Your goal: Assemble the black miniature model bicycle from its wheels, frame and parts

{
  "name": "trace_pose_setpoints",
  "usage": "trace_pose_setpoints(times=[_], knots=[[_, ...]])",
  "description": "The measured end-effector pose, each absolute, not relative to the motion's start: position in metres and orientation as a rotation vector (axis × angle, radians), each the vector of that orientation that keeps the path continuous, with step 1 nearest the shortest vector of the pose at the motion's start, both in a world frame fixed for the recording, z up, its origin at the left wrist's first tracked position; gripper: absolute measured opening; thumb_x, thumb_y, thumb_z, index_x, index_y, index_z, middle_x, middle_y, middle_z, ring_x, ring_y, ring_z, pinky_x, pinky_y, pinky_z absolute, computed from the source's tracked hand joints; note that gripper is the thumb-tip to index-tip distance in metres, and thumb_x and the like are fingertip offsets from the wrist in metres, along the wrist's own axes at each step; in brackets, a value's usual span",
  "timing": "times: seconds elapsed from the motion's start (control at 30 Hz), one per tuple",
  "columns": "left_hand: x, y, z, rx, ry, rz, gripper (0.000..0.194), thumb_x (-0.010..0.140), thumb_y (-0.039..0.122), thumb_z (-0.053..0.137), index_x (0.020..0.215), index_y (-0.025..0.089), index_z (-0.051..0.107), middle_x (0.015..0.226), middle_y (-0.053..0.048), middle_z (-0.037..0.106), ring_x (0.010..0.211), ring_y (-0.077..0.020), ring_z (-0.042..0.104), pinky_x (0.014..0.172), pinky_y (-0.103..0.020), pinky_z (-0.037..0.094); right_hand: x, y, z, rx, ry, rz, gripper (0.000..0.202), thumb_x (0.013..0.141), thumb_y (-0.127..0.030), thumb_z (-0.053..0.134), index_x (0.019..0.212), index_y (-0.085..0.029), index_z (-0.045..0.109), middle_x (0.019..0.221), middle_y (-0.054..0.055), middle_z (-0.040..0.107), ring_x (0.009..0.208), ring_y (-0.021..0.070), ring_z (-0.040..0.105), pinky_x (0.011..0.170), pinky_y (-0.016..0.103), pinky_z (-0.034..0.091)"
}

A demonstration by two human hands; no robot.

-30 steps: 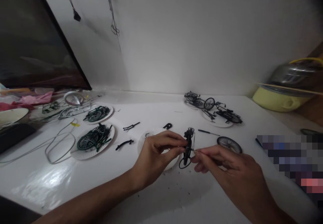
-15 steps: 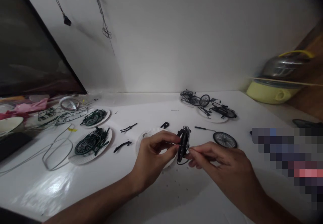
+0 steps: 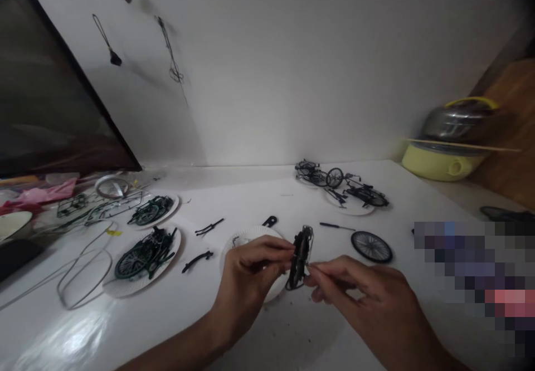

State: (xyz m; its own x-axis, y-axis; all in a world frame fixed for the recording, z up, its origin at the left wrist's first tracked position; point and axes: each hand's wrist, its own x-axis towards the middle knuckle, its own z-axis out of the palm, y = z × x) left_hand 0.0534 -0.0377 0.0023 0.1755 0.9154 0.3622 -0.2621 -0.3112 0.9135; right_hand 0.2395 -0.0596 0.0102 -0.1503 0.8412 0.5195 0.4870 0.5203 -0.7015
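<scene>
A small black model bicycle part (image 3: 299,259), seen nearly edge-on and apparently a wheel in its frame, is held upright above the table. My left hand (image 3: 253,276) grips its left side between thumb and fingers. At its right side my right hand (image 3: 355,293) pinches with thumb and forefinger; any small piece between those fingertips is too tiny to make out. Behind my left hand, partly covered, lies a white paper plate (image 3: 234,243). A loose spoked wheel (image 3: 371,247) and a thin screwdriver (image 3: 334,226) lie beyond my right hand.
Two plates of dark green model bicycle parts (image 3: 144,257) stand on the left, near a looped grey cable (image 3: 86,257). Slim black parts (image 3: 198,260) lie between. More black model bicycles (image 3: 365,194) rest at the back, with a yellow-green pot (image 3: 443,162) at the right and a screen (image 3: 54,98) at left.
The view has tilted up slightly, so the tabletop sits lower in the picture. Both hands keep hold at the bicycle part, which has turned a little.
</scene>
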Motion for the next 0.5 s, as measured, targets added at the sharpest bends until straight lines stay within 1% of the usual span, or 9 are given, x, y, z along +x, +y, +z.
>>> trace_pose_setpoints(times=[0.1,0.17,0.23,0.37,0.5], knots=[[0.0530,-0.0372,0.0031,1.403,0.701,1.392,0.010,0.080,0.013,0.074,0.083,0.020,0.079,0.093,-0.007,0.073,0.087,-0.0156,0.070,0.074,-0.020,0.058,0.2399,-0.0589,0.0057,-1.099,-1.824,0.534,0.018,0.091,-0.029,0.059,0.077,-0.024,0.067,0.056,-0.006,0.071,0.047,0.0091,0.068,0.047,0.013,0.053],[0.0516,-0.0369,0.0041,1.436,0.717,1.385,0.008,0.080,0.012,0.075,0.082,0.019,0.079,0.092,-0.008,0.073,0.087,-0.0161,0.070,0.074,-0.021,0.059,0.2404,-0.0597,0.0049,-1.107,-1.830,0.581,0.020,0.092,-0.031,0.057,0.077,-0.024,0.067,0.057,-0.005,0.071,0.048,0.0099,0.068,0.048,0.015,0.054],[0.0495,-0.0368,0.0052,1.449,0.715,1.361,0.007,0.080,0.013,0.075,0.082,0.018,0.079,0.092,-0.008,0.073,0.087,-0.0162,0.070,0.075,-0.022,0.059,0.2405,-0.0610,0.0061,-1.111,-1.828,0.598,0.019,0.093,-0.031,0.056,0.079,-0.024,0.067,0.058,-0.005,0.071,0.049,0.0107,0.069,0.050,0.016,0.055],[0.0453,-0.0374,0.0071,1.444,0.697,1.317,0.009,0.082,0.015,0.074,0.089,0.020,0.077,0.096,-0.007,0.073,0.089,-0.0165,0.069,0.077,-0.024,0.059,0.2402,-0.0627,0.0093,-1.106,-1.833,0.567,0.015,0.092,-0.028,0.058,0.080,-0.025,0.067,0.062,-0.005,0.073,0.056,0.0112,0.071,0.053,0.016,0.056],[0.0439,-0.0373,0.0101,1.489,0.724,1.296,0.009,0.082,0.016,0.074,0.091,0.019,0.075,0.094,-0.008,0.072,0.089,-0.0177,0.068,0.078,-0.026,0.058,0.2408,-0.0626,0.0104,-1.101,-1.854,0.514,0.012,0.092,-0.025,0.059,0.083,-0.025,0.067,0.067,-0.005,0.075,0.060,0.0114,0.072,0.059,0.018,0.057]])
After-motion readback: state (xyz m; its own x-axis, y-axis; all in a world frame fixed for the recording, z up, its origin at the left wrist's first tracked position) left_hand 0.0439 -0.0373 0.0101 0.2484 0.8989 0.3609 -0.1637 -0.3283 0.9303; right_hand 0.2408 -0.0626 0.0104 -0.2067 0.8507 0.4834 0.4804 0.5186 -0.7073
